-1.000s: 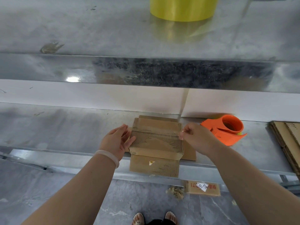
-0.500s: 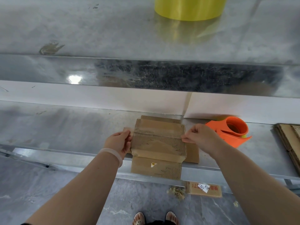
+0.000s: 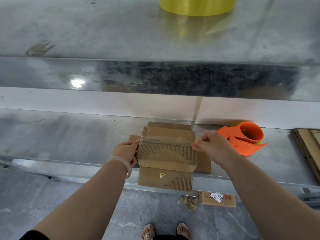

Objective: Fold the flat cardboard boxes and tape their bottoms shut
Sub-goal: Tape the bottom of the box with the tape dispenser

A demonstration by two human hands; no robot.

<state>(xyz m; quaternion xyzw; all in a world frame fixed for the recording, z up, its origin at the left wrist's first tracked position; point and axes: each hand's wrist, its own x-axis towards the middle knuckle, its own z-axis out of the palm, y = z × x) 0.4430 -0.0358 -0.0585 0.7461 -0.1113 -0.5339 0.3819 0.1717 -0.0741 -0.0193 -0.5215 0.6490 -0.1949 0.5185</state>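
The cardboard box (image 3: 167, 153) lies on the metal table (image 3: 69, 139) at its front edge, half folded. Its top panels are closed over each other, so what is inside cannot be seen. One flap hangs past the table's edge toward the person, and flat cardboard sticks out from under it on both sides.

The left hand (image 3: 126, 151), with a pale wristband (image 3: 121, 161), grips the box's left edge with its fingers curled round it. The right hand (image 3: 210, 147) pinches the right edge between thumb and bent fingers.

Just beyond the right hand stands an orange tape dispenser (image 3: 242, 139), and its round well holds a roll of tape. A stack of flat cardboard (image 3: 310, 148) lies at the table's far right. A yellow roll (image 3: 197, 6) stands on the upper shelf (image 3: 103, 32). On the floor below, a cardboard scrap (image 3: 228, 200) carries a white label.

A second ago the left hand lay against the box's side with its fingers nearly straight. Half a second ago they had begun to curl, and now they are wrapped round the edge. The right hand keeps the same pinch throughout. The box has stayed in its place on the table.
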